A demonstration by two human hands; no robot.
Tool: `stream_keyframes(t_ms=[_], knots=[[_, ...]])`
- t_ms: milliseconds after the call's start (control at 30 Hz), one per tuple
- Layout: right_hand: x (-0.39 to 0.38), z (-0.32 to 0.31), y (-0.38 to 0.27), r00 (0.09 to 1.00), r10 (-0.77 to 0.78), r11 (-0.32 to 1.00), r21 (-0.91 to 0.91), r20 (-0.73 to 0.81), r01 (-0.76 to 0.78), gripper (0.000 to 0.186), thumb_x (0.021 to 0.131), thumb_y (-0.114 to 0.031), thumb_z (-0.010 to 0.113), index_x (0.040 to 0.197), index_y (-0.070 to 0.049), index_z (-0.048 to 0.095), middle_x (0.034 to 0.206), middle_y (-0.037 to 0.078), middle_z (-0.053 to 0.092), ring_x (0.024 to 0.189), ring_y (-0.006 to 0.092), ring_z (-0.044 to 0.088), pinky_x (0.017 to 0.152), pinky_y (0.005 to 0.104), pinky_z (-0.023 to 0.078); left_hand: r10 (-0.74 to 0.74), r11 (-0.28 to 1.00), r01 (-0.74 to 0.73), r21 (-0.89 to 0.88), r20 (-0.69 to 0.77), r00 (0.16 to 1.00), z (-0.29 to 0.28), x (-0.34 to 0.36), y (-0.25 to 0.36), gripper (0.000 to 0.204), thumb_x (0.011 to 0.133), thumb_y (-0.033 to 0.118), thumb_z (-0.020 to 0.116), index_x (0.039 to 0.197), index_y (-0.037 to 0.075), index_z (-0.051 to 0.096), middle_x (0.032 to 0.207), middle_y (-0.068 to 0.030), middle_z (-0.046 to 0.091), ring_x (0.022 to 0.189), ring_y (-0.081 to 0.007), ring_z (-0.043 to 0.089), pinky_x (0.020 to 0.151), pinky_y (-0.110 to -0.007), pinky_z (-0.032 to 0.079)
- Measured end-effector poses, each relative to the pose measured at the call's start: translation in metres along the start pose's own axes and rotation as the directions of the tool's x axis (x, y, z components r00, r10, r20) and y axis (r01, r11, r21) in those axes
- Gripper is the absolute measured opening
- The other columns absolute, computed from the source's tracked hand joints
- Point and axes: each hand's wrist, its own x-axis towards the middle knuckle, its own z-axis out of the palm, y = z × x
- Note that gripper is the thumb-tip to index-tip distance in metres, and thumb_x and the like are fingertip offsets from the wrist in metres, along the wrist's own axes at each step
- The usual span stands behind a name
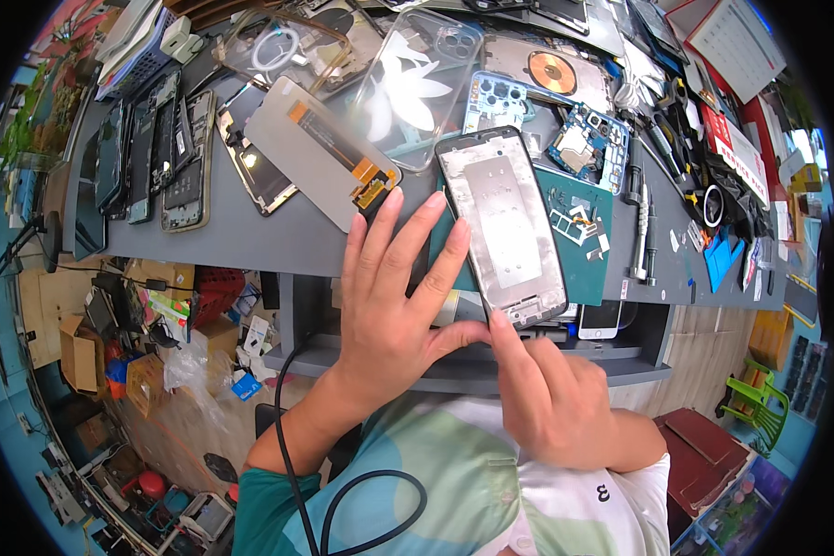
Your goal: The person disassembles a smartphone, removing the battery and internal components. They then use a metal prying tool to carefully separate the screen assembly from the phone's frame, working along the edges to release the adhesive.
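A phone frame [503, 227] with a black rim and a bare silver inner plate lies tilted across the green mat [579, 199] at the front of the desk. My left hand [389, 296] is open with its fingers spread. Its index fingertip rests by the frame's left edge, and its thumb reaches to the lower left corner. At that corner my right hand [556, 394] is closed, index finger extended; what it pinches, if anything, I cannot make out. Beyond my left fingertips lies a grey screen panel [320, 153] with an orange ribbon cable.
Opened phones [185, 167] stand at the left. A clear phone case [417, 83] and a blue phone board [591, 146] lie behind the frame. Screwdrivers [641, 227] and small metal parts [579, 224] are to the right. A white phone [600, 321] sits below the desk edge.
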Motion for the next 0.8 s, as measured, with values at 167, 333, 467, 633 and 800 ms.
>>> stream_keyframes(t_ms=[167, 333, 467, 633, 800], knots=[[-0.004, 0.009, 0.004, 0.994, -0.012, 0.999, 0.030, -0.112, 0.015, 0.067, 0.077, 0.006, 0.070, 0.143, 0.020, 0.064, 0.075, 0.003, 0.049, 0.053, 0.0114, 0.048, 0.043, 0.0297, 0.040, 0.011, 0.999, -0.011, 0.031, -0.005, 1.000, 0.000, -0.002, -0.002, 0.092, 0.093, 0.079, 0.064, 0.153, 0.008, 0.069, 0.165, -0.0182, 0.055, 0.156, -0.0469, 0.044, 0.126, -0.069, 0.032], [-0.007, 0.015, 0.004, 0.987, 0.027, 0.999, 0.030, -0.160, -0.023, 0.065, 0.079, 0.008, 0.072, 0.144, 0.017, 0.065, 0.073, 0.002, 0.048, 0.053, 0.0111, 0.048, 0.044, 0.0298, 0.041, 0.018, 0.999, -0.018, 0.027, -0.005, 1.000, 0.001, -0.001, -0.003, 0.094, 0.092, 0.080, 0.064, 0.153, 0.008, 0.069, 0.165, -0.0179, 0.055, 0.157, -0.0469, 0.044, 0.126, -0.069, 0.032], [-0.008, 0.017, 0.004, 0.987, 0.039, 0.998, 0.055, -0.154, -0.031, 0.065, 0.080, 0.009, 0.072, 0.145, 0.016, 0.065, 0.074, 0.002, 0.048, 0.053, 0.0112, 0.049, 0.044, 0.0302, 0.042, 0.016, 0.999, -0.016, 0.032, -0.002, 1.000, 0.001, -0.001, -0.003, 0.094, 0.092, 0.080, 0.064, 0.153, 0.009, 0.069, 0.165, -0.0178, 0.055, 0.157, -0.0469, 0.044, 0.127, -0.068, 0.032], [-0.009, 0.017, 0.004, 0.990, 0.038, 0.998, 0.062, -0.134, -0.030, 0.066, 0.080, 0.008, 0.072, 0.145, 0.017, 0.064, 0.074, 0.002, 0.048, 0.053, 0.0114, 0.050, 0.044, 0.0304, 0.043, 0.017, 0.999, -0.017, 0.035, -0.006, 1.000, 0.002, -0.001, -0.002, 0.094, 0.092, 0.080, 0.064, 0.153, 0.009, 0.069, 0.165, -0.0176, 0.055, 0.157, -0.0466, 0.044, 0.127, -0.069, 0.031], [-0.004, 0.011, 0.001, 0.995, 0.027, 0.999, 0.021, -0.100, -0.025, 0.068, 0.078, 0.006, 0.070, 0.145, 0.019, 0.063, 0.074, 0.002, 0.047, 0.053, 0.0117, 0.050, 0.045, 0.0300, 0.043, 0.019, 0.999, -0.018, 0.035, -0.007, 1.000, 0.001, -0.001, -0.002, 0.094, 0.092, 0.079, 0.065, 0.154, 0.009, 0.068, 0.165, -0.0177, 0.055, 0.157, -0.0464, 0.044, 0.127, -0.068, 0.031]])
